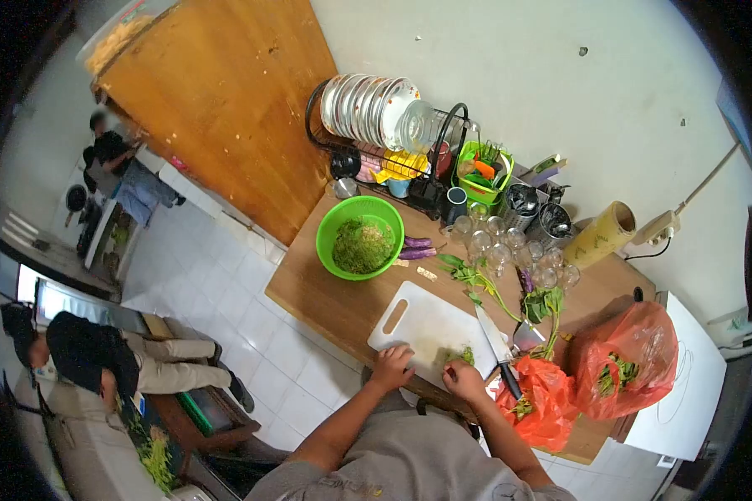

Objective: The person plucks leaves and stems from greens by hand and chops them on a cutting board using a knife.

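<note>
On the bench (326, 305), near edge: white board (430, 327) with a small pile of chopped greens (462, 356) at its right end. Left hand (390, 367) rests on the board's near edge, fingers curled, holding nothing that I can see. Right hand (464, 381) sits just beside the greens, fingers bunched as if pinching or gathering them; can't tell if it actually grips any. Knife (497, 344) lies loose on the board's right edge, blade pointing away, handle toward the orange bag (536, 399). Green bowl (360, 237) of chopped stuff stands well behind the board, uncut stems (486, 284) between.

Judgement: to do this well, bunch the greens tight, keep fingertips tucked back before picking up the knife, steady the board with the left, and keep the blade clear of the bag
</note>
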A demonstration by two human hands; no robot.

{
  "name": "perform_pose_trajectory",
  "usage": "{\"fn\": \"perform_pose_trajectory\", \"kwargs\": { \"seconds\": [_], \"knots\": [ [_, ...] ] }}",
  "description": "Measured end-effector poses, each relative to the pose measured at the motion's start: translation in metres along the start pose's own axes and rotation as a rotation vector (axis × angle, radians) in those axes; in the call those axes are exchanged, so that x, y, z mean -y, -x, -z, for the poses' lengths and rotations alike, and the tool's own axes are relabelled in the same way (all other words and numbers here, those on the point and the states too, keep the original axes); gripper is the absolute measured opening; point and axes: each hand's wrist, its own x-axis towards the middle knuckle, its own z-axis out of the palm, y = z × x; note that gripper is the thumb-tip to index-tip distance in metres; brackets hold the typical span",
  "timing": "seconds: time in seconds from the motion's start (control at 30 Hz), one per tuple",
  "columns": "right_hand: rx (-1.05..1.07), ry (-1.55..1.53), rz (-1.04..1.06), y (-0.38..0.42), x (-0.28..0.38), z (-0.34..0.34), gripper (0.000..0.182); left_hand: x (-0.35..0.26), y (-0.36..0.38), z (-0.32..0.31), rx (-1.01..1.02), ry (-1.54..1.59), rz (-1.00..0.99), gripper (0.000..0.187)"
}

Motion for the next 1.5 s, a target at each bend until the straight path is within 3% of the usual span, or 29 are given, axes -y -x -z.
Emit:
{"fn": "perform_pose_trajectory", "kwargs": {
  "seconds": [0.07, 0.1, 0.17, 0.2, 0.23, 0.3, 0.33, 0.4, 0.6, 0.67, 0.73, 0.93, 1.1, 1.23, 1.3, 1.47, 1.5],
  "knots": [
    [0.110, 0.050, -0.001, 0.000, 0.000, -0.010, 0.021, 0.005, -0.008, 0.004, -0.091, 0.115, -0.036, 0.028],
    [0.022, -0.080, 0.099, -0.102, 0.069, -0.084, 0.021, 0.122, -0.035, 0.090, -0.092, -0.065, -0.080, 0.028],
    [0.103, 0.016, -0.130, -0.040, 0.043, -0.034, 0.021, 0.080, -0.030, 0.025, -0.155, 0.157, -0.092, 0.022],
    [0.040, 0.038, -0.153, -0.034, 0.046, -0.032, 0.020, 0.089, -0.033, 0.022, -0.087, 0.239, -0.035, 0.021],
    [0.021, 0.037, -0.152, -0.049, 0.055, -0.043, 0.020, 0.113, -0.044, 0.043, -0.088, 0.235, -0.054, 0.021],
    [-0.117, -0.029, -0.234, -0.054, 0.059, -0.049, 0.021, 0.139, -0.056, 0.058, -0.045, 0.289, 0.098, 0.020],
    [-0.145, -0.074, -0.309, -0.062, 0.064, -0.057, 0.021, 0.157, -0.060, 0.065, -0.046, 0.303, 0.088, 0.020],
    [-0.123, -0.086, -0.317, -0.085, 0.073, -0.075, 0.021, 0.199, -0.069, 0.084, -0.247, 0.005, 0.084, 0.018],
    [-0.224, -0.115, -0.369, -0.139, 0.096, -0.133, 0.023, 0.295, -0.091, 0.116, -0.322, -0.048, 0.021, 0.018],
    [-0.261, -0.054, -0.489, -0.149, 0.106, -0.139, 0.025, 0.311, -0.099, 0.120, -0.243, -0.010, -0.005, 0.019],
    [-0.287, 0.017, -0.600, -0.160, 0.111, -0.140, 0.026, 0.315, -0.105, 0.122, -0.173, 0.029, -0.018, 0.019],
    [-0.154, 0.080, -0.688, -0.187, 0.116, -0.122, 0.028, 0.313, -0.110, 0.124, -0.331, -0.008, -0.064, 0.014],
    [-0.471, 0.270, -0.490, -0.244, 0.115, -0.085, 0.037, 0.318, -0.113, 0.119, -0.279, 0.019, -0.027, 0.013],
    [-0.404, 0.328, -0.405, -0.284, 0.124, -0.082, 0.045, 0.325, -0.108, 0.120, -0.195, -0.003, 0.009, 0.016],
    [-0.421, 0.342, -0.233, -0.295, 0.124, -0.086, 0.047, 0.321, -0.106, 0.122, -0.081, 0.020, 0.105, 0.020],
    [-0.419, 0.400, -0.200, -0.308, 0.122, -0.101, 0.044, 0.323, -0.104, 0.120, -0.152, 0.036, 0.080, 0.023],
    [-0.366, 0.409, -0.212, -0.307, 0.119, -0.100, 0.052, 0.324, -0.104, 0.118, -0.186, 0.030, 0.065, 0.023]
  ]
}}
